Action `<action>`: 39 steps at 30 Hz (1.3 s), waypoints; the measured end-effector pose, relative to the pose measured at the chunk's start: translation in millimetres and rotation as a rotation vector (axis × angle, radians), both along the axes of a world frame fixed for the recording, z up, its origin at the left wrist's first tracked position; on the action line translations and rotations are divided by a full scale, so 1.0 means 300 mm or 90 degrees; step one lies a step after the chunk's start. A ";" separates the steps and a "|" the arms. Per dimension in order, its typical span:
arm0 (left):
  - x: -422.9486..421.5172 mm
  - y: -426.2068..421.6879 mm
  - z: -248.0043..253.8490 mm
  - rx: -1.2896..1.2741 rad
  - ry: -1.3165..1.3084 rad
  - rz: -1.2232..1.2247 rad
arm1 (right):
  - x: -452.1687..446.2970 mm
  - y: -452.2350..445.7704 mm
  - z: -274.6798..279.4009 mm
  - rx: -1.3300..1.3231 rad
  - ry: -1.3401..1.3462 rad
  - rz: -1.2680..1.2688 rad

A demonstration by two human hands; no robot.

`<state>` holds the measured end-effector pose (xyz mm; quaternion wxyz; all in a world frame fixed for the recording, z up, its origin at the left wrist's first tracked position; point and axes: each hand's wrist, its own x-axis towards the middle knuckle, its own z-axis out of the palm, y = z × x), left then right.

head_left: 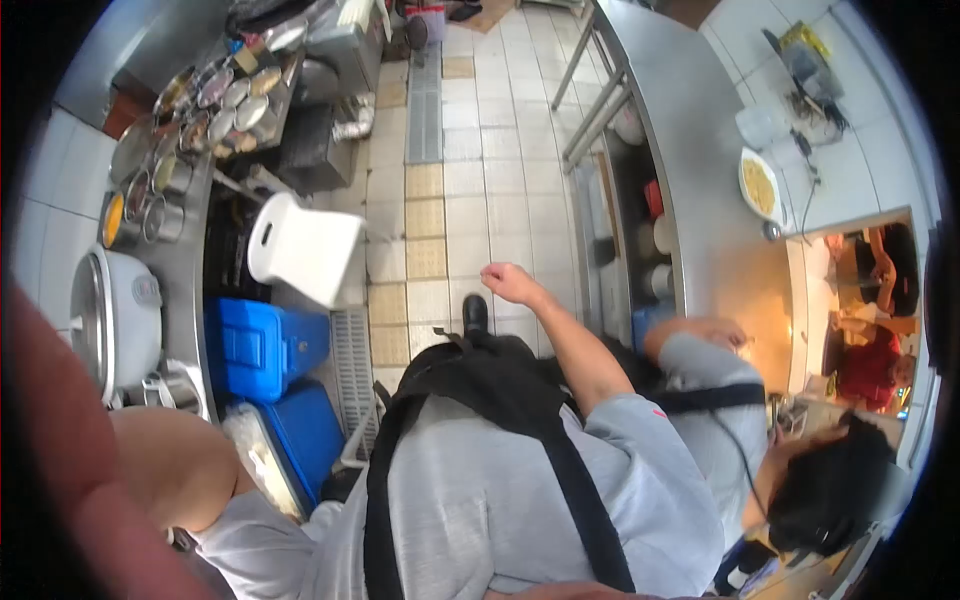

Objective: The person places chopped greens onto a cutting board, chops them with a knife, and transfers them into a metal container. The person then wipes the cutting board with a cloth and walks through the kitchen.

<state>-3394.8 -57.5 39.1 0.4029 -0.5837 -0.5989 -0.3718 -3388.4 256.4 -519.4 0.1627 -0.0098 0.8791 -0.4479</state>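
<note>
Over the tiled floor (500,210), in the middle of the head view, my right hand (511,283) is loosely closed, with nothing visible in it and nothing touching it. A dark shoe shows just below it. Large and blurred at the left edge, my left hand (75,440) is raised close to the camera, and my bent left arm shows beside it. Its fingers are too smeared to read, and anything it holds is hidden. I wear a grey shirt (450,490) with black apron straps.
A co-worker (700,440) in grey stands close at my right. Left are a counter with metal containers (255,112), a rice cooker (120,310), a white stool (305,245) and blue boxes (265,345). Right, a steel counter (690,130) carries a food plate (762,185).
</note>
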 end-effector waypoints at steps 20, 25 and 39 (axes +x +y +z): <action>-1.496 0.295 0.096 -0.037 0.067 -0.299 | -0.534 0.274 0.044 -0.237 -0.210 -0.561; -1.815 0.563 0.058 -0.038 0.027 -0.356 | -0.553 0.270 -0.054 -0.311 -0.234 -0.694; -2.575 0.800 -1.332 -0.612 -0.790 0.239 | -1.207 1.112 -0.235 -0.244 -0.293 -0.690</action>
